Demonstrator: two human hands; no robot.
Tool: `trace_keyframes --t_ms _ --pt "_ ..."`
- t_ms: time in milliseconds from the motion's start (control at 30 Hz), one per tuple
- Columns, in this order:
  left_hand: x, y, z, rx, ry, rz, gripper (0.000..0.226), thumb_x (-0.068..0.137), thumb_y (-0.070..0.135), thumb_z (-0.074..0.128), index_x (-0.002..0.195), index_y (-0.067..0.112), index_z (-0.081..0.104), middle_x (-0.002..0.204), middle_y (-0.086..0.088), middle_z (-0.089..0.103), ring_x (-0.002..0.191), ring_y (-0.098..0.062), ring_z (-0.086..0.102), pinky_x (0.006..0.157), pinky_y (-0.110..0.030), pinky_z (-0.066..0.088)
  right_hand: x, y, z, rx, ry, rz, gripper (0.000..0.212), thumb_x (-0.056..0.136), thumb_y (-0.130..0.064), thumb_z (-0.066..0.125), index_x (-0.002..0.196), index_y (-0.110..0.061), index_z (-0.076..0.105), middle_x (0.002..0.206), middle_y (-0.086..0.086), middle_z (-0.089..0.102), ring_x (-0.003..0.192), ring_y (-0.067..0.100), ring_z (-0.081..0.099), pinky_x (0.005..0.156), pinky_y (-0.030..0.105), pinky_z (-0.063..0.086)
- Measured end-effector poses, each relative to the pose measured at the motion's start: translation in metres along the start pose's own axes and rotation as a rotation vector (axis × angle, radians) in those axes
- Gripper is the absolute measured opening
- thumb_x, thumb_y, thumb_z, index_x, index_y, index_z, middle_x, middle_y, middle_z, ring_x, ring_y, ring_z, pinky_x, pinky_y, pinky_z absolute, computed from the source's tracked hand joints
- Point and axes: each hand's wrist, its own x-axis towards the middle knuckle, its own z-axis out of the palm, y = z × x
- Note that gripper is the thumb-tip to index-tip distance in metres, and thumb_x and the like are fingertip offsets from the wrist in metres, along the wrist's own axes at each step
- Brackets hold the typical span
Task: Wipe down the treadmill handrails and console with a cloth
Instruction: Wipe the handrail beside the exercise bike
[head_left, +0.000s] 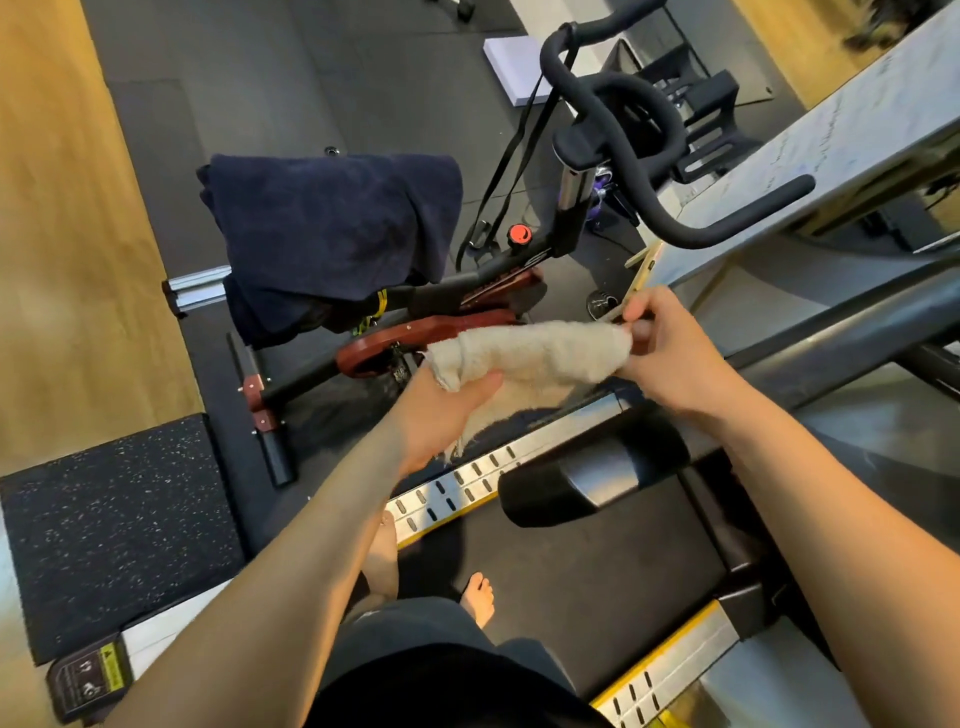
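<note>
A beige cloth (540, 356) is stretched between both hands above the left side of the treadmill. My left hand (441, 415) grips its left end, with a loose corner hanging down under the palm. My right hand (670, 358) pinches the right end of the cloth between thumb and fingers. The dark treadmill handrail (852, 332) runs diagonally just right of my right hand. The black belt (571, 571) lies below, with my bare feet on it. The console is out of view.
A spin bike (519, 270) with black handlebars (623, 119) stands left of the treadmill, a dark blue towel (332, 223) draped over its seat. A speckled black mat (104, 535) lies at lower left. A whiteboard-like panel (810, 150) leans at upper right.
</note>
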Motion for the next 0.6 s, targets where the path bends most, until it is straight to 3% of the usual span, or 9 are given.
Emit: trace_keyframes --t_ms 33,100,200,267,367,433,533,600 --pt "-0.003 -0.002 0.007 0.136 -0.063 0.027 0.033 0.096 0.010 0.059 0.127 0.024 0.058 0.120 0.007 0.064 0.105 -0.003 0.061 0.091 -0.012 0.046 -0.005 0.004 -0.006 -0.121 -0.047 -0.042 0.049 0.079 -0.003 0.072 0.106 -0.034 0.046 0.087 0.004 0.070 0.080 0.021 0.065 0.078 0.040 0.052" --pt "-0.016 -0.013 0.026 0.270 -0.225 0.006 0.035 0.092 0.013 0.065 0.116 0.038 0.057 0.117 0.017 0.059 0.108 0.001 0.058 0.086 -0.003 0.041 -0.015 0.012 -0.015 -0.428 -0.175 -0.078 0.051 0.083 -0.007 0.069 0.117 -0.040 0.051 0.089 -0.006 0.069 0.083 0.012 0.063 0.079 0.032 0.050" --pt "-0.026 -0.037 0.040 0.324 -0.382 0.049 0.041 0.081 0.030 0.072 0.114 0.047 0.056 0.136 0.017 0.050 0.120 0.003 0.052 0.093 -0.016 0.041 -0.030 0.021 -0.016 -0.651 -0.265 -0.094 0.049 0.083 0.004 0.055 0.097 -0.041 0.067 0.101 -0.007 0.066 0.096 0.018 0.062 0.089 0.040 0.050" --pt "-0.026 -0.028 0.034 0.250 -0.437 -0.001 0.054 0.076 0.044 0.068 0.128 0.043 0.051 0.139 0.013 0.050 0.116 0.004 0.052 0.093 -0.017 0.042 -0.039 0.020 -0.016 -0.709 -0.273 -0.106 0.047 0.084 0.005 0.050 0.101 -0.033 0.071 0.109 -0.005 0.063 0.106 0.020 0.058 0.098 0.042 0.045" --pt "-0.022 -0.007 0.021 0.213 -0.572 -0.107 0.076 0.076 0.067 0.060 0.144 0.037 0.040 0.147 0.015 0.043 0.134 0.004 0.039 0.105 -0.013 0.034 -0.057 0.012 -0.022 -0.735 -0.281 -0.105 0.041 0.092 -0.017 0.038 0.120 -0.030 0.064 0.127 -0.006 0.059 0.126 0.014 0.047 0.118 0.049 0.017" --pt "-0.020 0.005 0.024 0.300 -0.648 -0.167 0.077 0.072 0.083 0.048 0.139 0.046 0.043 0.144 0.027 0.041 0.131 0.011 0.037 0.102 -0.008 0.030 -0.072 0.013 -0.022 -0.798 -0.264 -0.138 0.046 0.091 -0.033 0.031 0.129 -0.033 0.057 0.135 -0.009 0.055 0.134 0.010 0.039 0.119 0.050 0.006" --pt "-0.008 0.002 0.054 0.556 -0.631 -0.190 0.075 0.083 0.076 0.046 0.149 0.048 0.024 0.148 0.027 0.030 0.137 0.004 0.028 0.108 -0.017 0.024 -0.086 0.033 -0.016 -0.859 -0.172 -0.209 0.040 0.096 -0.030 0.045 0.136 -0.034 0.050 0.141 -0.011 0.051 0.141 0.009 0.032 0.118 0.049 0.006" --pt "-0.002 -0.008 0.072 0.537 -0.561 -0.128 0.064 0.093 0.060 0.049 0.150 0.041 0.026 0.148 0.018 0.035 0.139 -0.004 0.030 0.111 -0.024 0.021 -0.085 0.045 -0.012 -0.818 -0.106 -0.212 0.047 0.096 -0.018 0.046 0.139 -0.037 0.044 0.143 -0.013 0.049 0.142 0.012 0.030 0.117 0.052 0.007"
